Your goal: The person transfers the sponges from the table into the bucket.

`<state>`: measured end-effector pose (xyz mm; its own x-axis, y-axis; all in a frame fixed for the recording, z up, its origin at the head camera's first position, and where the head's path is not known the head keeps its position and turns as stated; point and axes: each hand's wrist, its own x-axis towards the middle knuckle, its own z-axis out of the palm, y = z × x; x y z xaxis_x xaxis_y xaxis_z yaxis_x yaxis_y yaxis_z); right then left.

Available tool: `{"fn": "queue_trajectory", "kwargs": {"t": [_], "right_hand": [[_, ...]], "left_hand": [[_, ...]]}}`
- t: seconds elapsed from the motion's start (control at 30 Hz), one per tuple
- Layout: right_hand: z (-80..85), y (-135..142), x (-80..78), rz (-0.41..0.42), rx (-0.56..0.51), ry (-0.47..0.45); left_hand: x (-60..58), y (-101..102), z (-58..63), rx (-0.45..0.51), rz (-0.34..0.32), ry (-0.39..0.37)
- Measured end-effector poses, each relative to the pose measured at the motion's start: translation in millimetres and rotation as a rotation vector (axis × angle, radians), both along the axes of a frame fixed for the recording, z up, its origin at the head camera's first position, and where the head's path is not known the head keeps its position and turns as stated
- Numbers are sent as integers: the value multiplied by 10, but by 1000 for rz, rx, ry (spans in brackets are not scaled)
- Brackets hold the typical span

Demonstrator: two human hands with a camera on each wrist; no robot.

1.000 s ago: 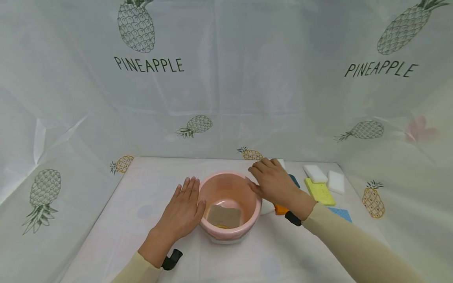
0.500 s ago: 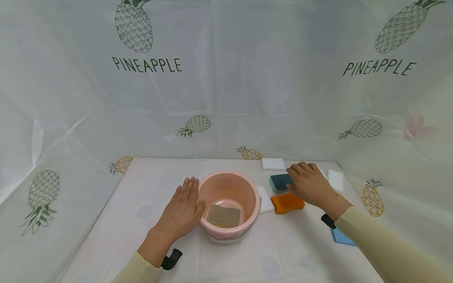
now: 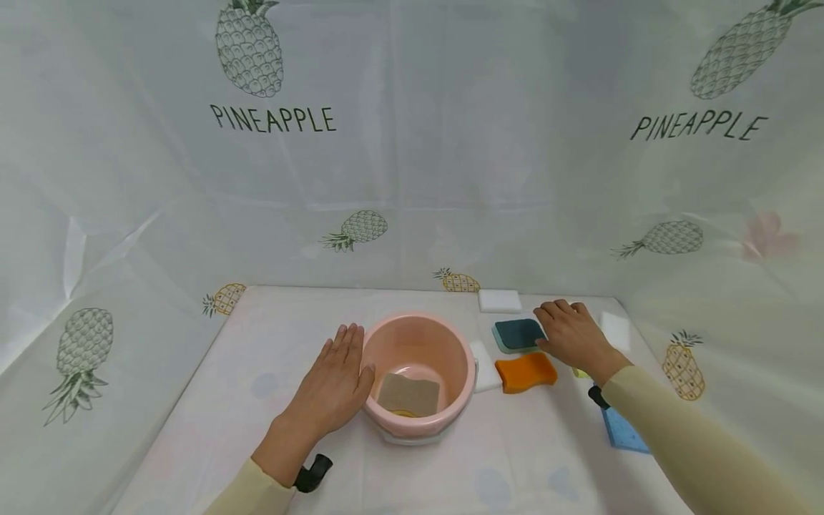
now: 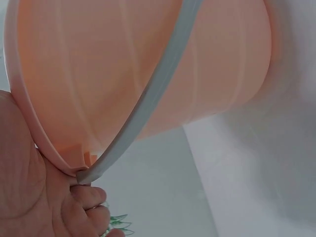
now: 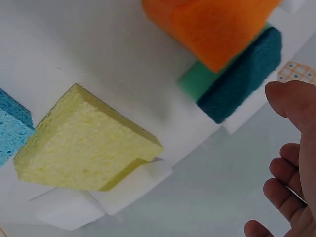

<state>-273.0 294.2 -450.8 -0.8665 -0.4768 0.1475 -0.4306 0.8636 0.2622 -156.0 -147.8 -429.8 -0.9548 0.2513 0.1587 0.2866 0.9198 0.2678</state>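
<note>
A pink bucket (image 3: 418,428) stands mid-table with a tan flat piece (image 3: 408,395) inside, over something yellow that is mostly hidden. My left hand (image 3: 328,393) rests against the bucket's left rim, fingers straight. In the left wrist view the bucket's grey handle (image 4: 148,103) hangs down along its side. My right hand (image 3: 573,335) hovers over the sponges at right, holding nothing; thumb and fingers are spread apart. Closest to it are a dark teal scouring sponge (image 3: 518,335), an orange sponge (image 3: 526,373) and a yellow sponge (image 5: 84,143), mostly hidden from the head view by the hand.
White sponges lie at the back edge (image 3: 499,301), right of the bucket (image 3: 484,366) and at the far right (image 3: 616,331). A blue sponge (image 3: 623,431) lies under the right forearm. A pineapple-print sheet (image 3: 450,143) hangs behind the table.
My right hand has moved right, from the bucket's right rim to above the sponges, uncovering the teal and orange ones. The left hand stays at the bucket.
</note>
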Motion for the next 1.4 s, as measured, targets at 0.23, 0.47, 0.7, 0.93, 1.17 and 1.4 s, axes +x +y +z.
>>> {"fn": "queue_trajectory", "kwargs": {"t": [0.23, 0.47, 0.7, 0.93, 1.17, 1.4], "right_hand": [[-183, 82, -149, 22, -17, -72], [-289, 117, -213, 41, 16, -91], [-343, 119, -229, -8, 25, -178], [-407, 117, -275, -75, -33, -320], [-370, 97, -333, -62, -94, -283], [-304, 60, -376, 1, -109, -96]], "left_hand": [[12, 27, 17, 18, -6, -3], [23, 51, -1, 19, -16, 10], [40, 56, -7, 4, -23, -5], [44, 64, -2, -21, -23, -4], [29, 40, -13, -21, -10, -7], [11, 5, -11, -22, 2, -8]]}}
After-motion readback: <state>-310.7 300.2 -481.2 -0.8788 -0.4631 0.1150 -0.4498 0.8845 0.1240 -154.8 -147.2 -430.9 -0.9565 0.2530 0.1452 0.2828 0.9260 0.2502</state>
